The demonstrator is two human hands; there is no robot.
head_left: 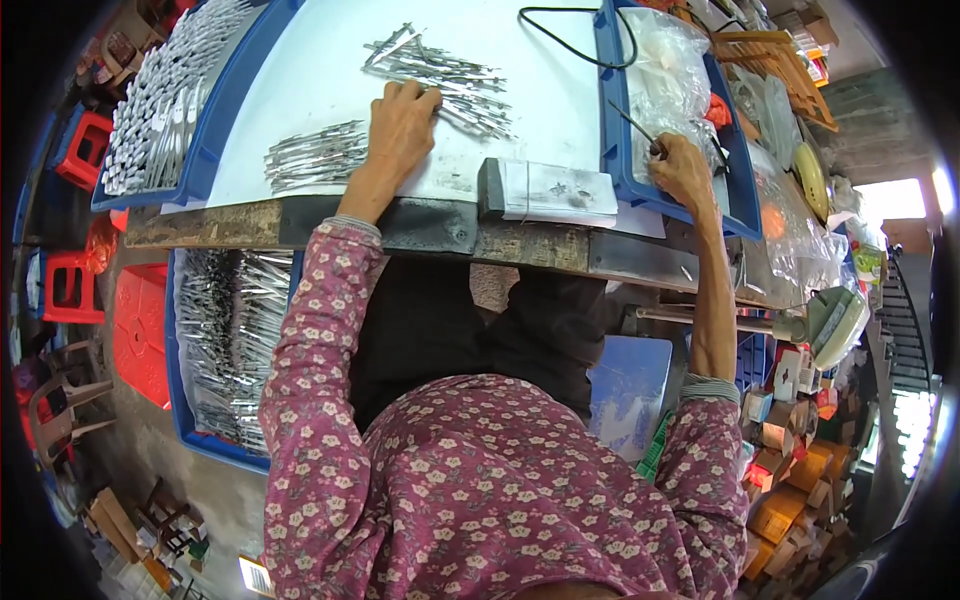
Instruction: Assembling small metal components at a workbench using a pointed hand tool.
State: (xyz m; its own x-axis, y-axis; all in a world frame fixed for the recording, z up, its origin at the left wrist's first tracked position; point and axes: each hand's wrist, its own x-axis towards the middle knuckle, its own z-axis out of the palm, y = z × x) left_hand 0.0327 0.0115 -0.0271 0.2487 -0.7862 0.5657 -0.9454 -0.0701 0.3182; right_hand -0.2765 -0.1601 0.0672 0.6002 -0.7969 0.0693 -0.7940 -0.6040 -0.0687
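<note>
Left hand (405, 115) at a heap of thin metal strips (455, 80); right hand (682, 170) gripping a slim dark tool (632, 122).
Left fingers bent down onto the heap's near-left edge; cannot tell whether they pinch a strip. Heap lies just ahead and to the right of that hand, the nearer one; its long axis slants away from the body toward the left. Right hand well apart, above the right blue tray (612, 130), tool tip angled forward and left. A second bundle of strips (315, 155) sits just left of the left wrist. Between the hands, nearer the body: a paper-covered block (580, 195). Room on the white sheet (555, 110) between heap and right tray; left blue tray (222, 110) bounds the far side; table (535, 245) edge runs below the left wrist.
</note>
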